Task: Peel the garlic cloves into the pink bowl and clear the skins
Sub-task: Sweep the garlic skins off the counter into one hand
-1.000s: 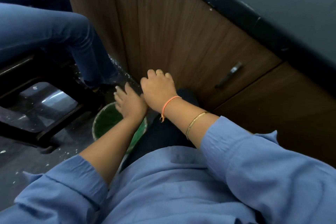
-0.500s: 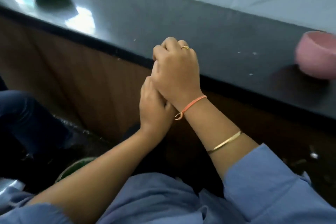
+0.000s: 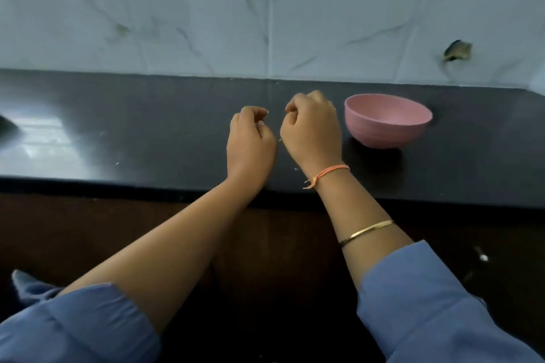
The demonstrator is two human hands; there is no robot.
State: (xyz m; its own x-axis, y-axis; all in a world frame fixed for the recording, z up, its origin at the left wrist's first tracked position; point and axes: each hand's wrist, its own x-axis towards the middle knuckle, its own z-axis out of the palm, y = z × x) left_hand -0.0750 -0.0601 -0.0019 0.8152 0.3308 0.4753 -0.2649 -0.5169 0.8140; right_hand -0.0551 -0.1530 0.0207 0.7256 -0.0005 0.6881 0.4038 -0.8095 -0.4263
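Note:
The pink bowl (image 3: 389,127) stands on the black counter (image 3: 147,132), right of centre; its inside is hidden from this angle. My right hand (image 3: 312,130) hovers just left of the bowl, fingers curled into a loose fist. A small gap separates it from my left hand (image 3: 250,141), whose fingers curl toward the thumb. I see nothing held in either hand. No garlic cloves are in view. A few tiny white skin flecks (image 3: 296,168) lie on the counter near my right wrist.
White marble-pattern wall tiles (image 3: 265,23) rise behind the counter, with a dark broken spot (image 3: 457,51) at the right. Below the counter's front edge is a dark brown cabinet front (image 3: 88,230). A bright glare patch sits on the counter's left.
My view rose from the floor and green bin to the counter top. My hands, pressed together before, have lifted above the counter and separated.

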